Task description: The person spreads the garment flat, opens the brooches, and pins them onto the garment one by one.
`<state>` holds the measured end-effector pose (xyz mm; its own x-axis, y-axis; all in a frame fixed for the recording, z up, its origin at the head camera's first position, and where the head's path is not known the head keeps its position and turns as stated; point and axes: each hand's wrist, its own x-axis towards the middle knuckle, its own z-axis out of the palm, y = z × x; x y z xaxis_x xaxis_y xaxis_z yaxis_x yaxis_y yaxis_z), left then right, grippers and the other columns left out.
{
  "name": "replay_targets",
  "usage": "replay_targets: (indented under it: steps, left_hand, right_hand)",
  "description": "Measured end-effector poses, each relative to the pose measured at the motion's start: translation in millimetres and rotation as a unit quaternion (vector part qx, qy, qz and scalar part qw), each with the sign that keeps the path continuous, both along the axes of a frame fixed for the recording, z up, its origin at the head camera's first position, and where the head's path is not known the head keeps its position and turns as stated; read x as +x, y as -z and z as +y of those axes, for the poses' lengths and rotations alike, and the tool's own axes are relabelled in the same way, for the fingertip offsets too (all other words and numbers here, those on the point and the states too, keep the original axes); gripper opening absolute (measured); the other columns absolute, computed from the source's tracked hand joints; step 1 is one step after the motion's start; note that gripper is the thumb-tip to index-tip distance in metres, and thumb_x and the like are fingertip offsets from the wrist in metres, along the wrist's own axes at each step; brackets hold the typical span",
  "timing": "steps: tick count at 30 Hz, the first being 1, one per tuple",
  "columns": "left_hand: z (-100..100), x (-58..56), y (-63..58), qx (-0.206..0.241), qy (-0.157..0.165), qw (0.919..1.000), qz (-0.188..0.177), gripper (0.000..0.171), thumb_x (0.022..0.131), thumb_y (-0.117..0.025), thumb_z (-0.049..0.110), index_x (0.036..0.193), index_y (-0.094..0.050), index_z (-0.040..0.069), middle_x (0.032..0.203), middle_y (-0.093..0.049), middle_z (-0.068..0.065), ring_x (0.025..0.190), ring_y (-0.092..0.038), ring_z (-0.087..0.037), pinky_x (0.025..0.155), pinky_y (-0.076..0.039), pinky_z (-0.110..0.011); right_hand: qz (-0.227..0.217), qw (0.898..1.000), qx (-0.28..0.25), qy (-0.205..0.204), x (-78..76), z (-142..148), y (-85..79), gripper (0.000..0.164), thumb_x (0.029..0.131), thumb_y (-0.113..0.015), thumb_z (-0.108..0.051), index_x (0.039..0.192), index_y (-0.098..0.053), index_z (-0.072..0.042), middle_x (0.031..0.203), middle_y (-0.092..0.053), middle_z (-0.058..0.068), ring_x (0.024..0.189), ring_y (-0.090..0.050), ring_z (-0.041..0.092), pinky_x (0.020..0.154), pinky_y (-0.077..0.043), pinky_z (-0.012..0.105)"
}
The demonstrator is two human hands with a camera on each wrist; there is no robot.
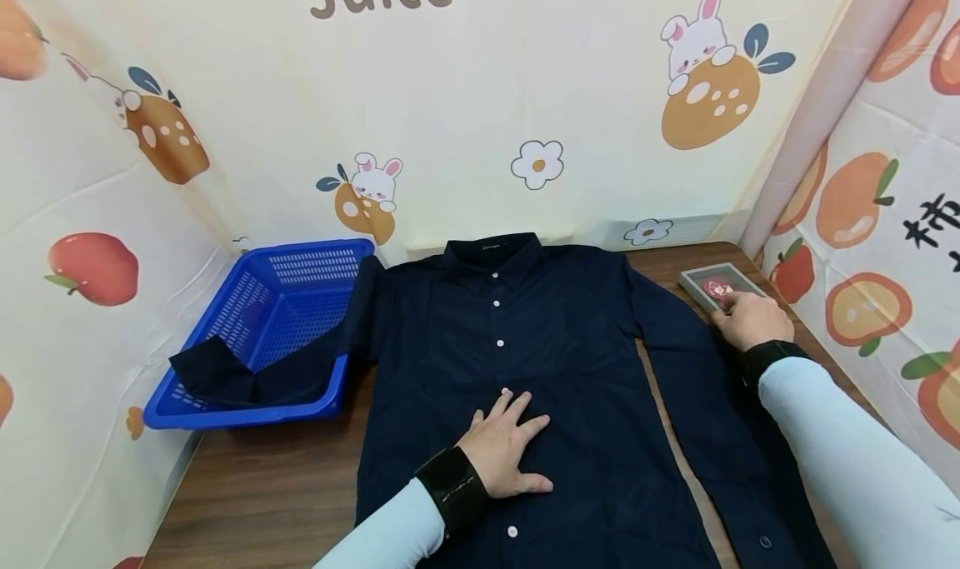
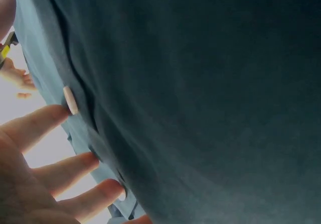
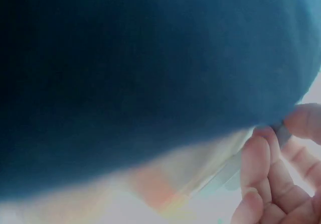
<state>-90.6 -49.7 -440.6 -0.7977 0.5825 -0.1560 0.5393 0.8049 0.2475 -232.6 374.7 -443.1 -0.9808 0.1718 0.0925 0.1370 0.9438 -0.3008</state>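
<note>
A dark navy button-up shirt (image 1: pixel 457 344) lies spread face up, collar away from me, with white buttons down its front. My left hand (image 1: pixel 501 446) rests on the shirt's front with its fingers spread. In the left wrist view, the fingers (image 2: pixel 80 171) lie by the button placket, one fingertip at a white button (image 2: pixel 70 100). Past the shirt's right sleeve, my right hand (image 1: pixel 753 321) pinches the near edge of a flat grey box (image 1: pixel 693 279) with a red and white design on top. In the right wrist view, thumb and fingers (image 3: pixel 256 158) meet at its grey edge.
A blue plastic basket (image 1: pixel 258 261) stands at the left, and the shirt's other sleeve (image 1: pixel 288 377) drapes into it. The wooden table (image 1: pixel 270 477) meets a printed cloth wall (image 1: pixel 465 94) behind and another printed cloth (image 1: pixel 900 244) along the right.
</note>
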Motion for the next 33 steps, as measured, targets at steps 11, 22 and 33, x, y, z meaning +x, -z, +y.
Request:
replay_targets:
  steps: [11,22,33]
  left_hand:
    - [-20,-9.7,-19.0,0.133,-0.014,0.991,0.004,0.08,0.08,-0.067,0.061,0.144,-0.045,0.019,0.151,-0.033,-0.014,0.136,-0.033,-0.033,0.099,-0.042,-0.051]
    - [-43,-25.8,-52.4,0.414,-0.105,0.9039,-0.023,0.081,0.087,-0.072,0.035,0.15,-0.027,0.012,0.145,-0.042,-0.004,0.13,-0.042,-0.02,0.098,-0.044,-0.047]
    - [-30,-32.2,-54.5,0.641,-0.122,0.7425,-0.152,0.098,0.086,-0.073,0.036,0.154,-0.005,0.018,0.149,-0.031,-0.01,0.133,-0.038,-0.026,0.106,-0.034,-0.053]
  right_hand:
    - [0.1,0.99,-0.06,-0.083,21.0,-34,-37.2,0.023,0.089,-0.066,-0.026,0.099,-0.067,-0.005,0.085,-0.069,0.018,0.072,-0.06,0.033,0.058,-0.042,0.042]
    - [0.117,0.94,-0.218,-0.234,69.8,-112,-88.6,0.013,0.093,-0.066,-0.023,0.1,-0.067,-0.012,0.077,-0.065,0.004,0.064,-0.056,0.01,0.054,-0.043,0.023]
    - [0.099,0.864,-0.326,-0.371,104.4,-176,-102.8,0.015,0.091,-0.065,-0.007,0.099,-0.067,-0.019,0.082,-0.062,-0.003,0.064,-0.054,0.012,0.053,-0.045,0.026]
